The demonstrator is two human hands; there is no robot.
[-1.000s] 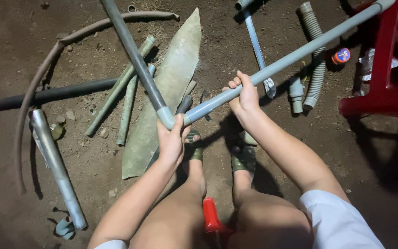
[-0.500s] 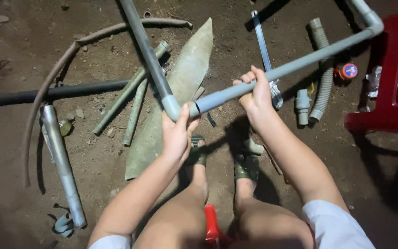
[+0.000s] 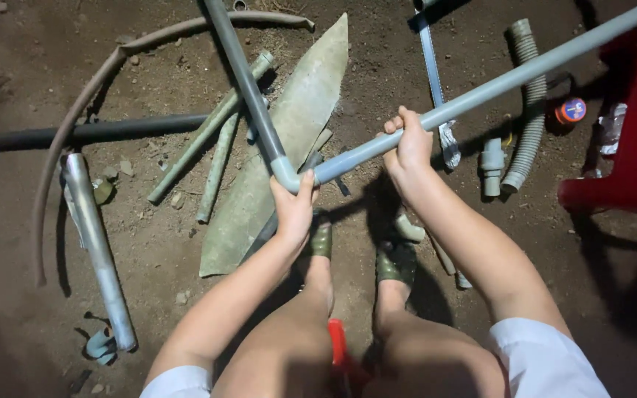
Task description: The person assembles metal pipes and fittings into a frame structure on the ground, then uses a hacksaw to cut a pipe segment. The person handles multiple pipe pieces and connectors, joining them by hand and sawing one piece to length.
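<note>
Presently held above the dirt floor [image 3: 149, 243]: a grey pipe assembly [image 3: 481, 92], two straight runs meeting at an elbow [image 3: 286, 175]. Left hand [image 3: 294, 210] clamped around the elbow from below; right hand [image 3: 411, 144] clamped around the long run, just beyond the elbow, fingers wrapped over the top. Long run reaching up and right, past a red stool [image 3: 628, 169]; short run [image 3: 241, 74] reaching up and left, out of view. Judged rigid plastic: light, stiff, smooth and somewhat slippery, liable to lever hard on the joint given its length. Best taken close to the elbow, as now, one hand on each side. Lying on the floor: a flat pointed slab [image 3: 289, 147], loose pipe offcuts [image 3: 208, 140], a metal tube [image 3: 97, 243], a corrugated hose [image 3: 528, 96], a curved hose [image 3: 75, 125]. Sandalled feet [image 3: 396, 258] planted beneath the joint.
</note>
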